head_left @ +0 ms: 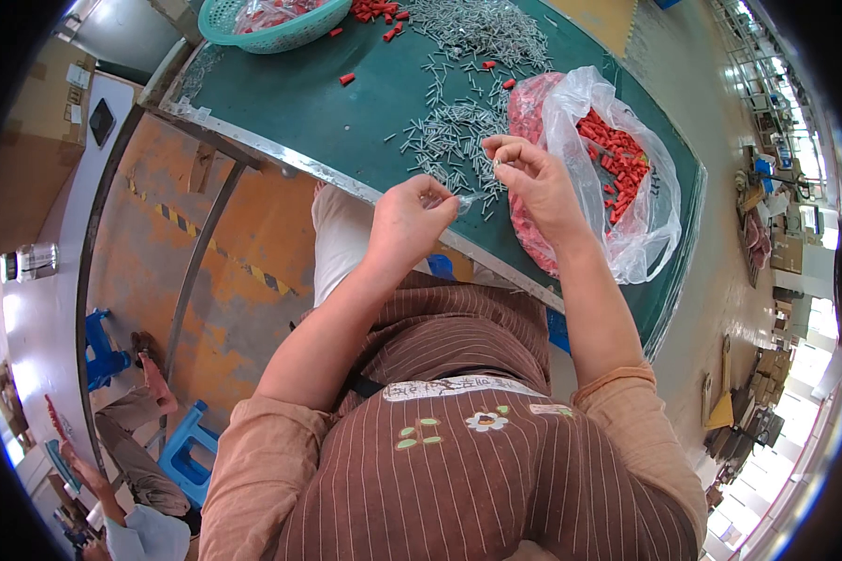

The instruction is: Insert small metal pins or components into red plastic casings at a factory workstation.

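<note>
My left hand (pixel 404 224) is closed, its thumb and fingers pinching a small clear plastic bag (pixel 469 201) over the table's front edge. To its right, my right hand (pixel 544 190) has thumb and index finger brought together over the near pile of small metal screws (pixel 447 138). Whatever sits between those fingertips is too small to make out. Beside that hand stands a large clear plastic bag (pixel 585 93), its mouth spread, full of small red plastic plugs (pixel 619 161). A bigger heap of screws (pixel 486 33) lies farther back.
A light green basket (pixel 281 39) with red pieces and plastic stands at the far left of the green table (pixel 281 103). Loose red plugs (pixel 347 79) lie about. Below are a blue stool (pixel 189 453) and another person's arm (pixel 98 481); a phone (pixel 102 122) rests at left.
</note>
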Demonstrator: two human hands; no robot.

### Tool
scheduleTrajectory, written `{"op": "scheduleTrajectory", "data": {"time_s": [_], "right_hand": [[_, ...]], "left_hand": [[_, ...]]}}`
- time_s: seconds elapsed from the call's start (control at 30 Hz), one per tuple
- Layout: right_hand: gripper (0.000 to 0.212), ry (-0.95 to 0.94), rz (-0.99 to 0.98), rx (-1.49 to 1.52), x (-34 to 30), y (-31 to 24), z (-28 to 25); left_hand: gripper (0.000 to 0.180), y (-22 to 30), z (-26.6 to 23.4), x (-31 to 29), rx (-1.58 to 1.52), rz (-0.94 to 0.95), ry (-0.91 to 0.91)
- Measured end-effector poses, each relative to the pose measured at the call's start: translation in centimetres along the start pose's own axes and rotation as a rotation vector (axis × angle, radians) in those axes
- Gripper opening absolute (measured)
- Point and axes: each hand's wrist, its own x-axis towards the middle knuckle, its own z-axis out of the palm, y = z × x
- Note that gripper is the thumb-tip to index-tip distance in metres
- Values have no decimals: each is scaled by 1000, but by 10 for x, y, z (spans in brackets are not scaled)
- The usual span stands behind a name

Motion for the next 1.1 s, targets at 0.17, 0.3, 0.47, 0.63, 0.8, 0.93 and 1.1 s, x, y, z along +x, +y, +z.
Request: {"op": "scheduleTrajectory", "data": {"time_s": [0.17, 0.3, 0.47, 0.63, 0.8, 0.93, 1.1], "right_hand": [[9, 198, -182, -126, -2, 11, -5], [9, 259, -118, -270, 2, 20, -18], [9, 24, -214, 3, -19, 5, 1], [11, 46, -228, -158, -24, 10, -4], [14, 30, -271, -288, -28, 7, -8], [17, -4, -314, -388, -28, 0, -13], [25, 28, -243, -269, -31, -10, -16]], "left_hand": [[20, 11, 17, 19, 60, -1, -70], [23, 12, 28, 27, 183, 38, -37], [23, 18, 30, 23, 168, 48, -50], [20, 27, 28, 18, -1, -46, -163], [17, 25, 28, 18, -105, -58, -204], [16, 29, 27, 17, -58, -60, -175], [19, 31, 27, 20, -22, -53, -160]]}}
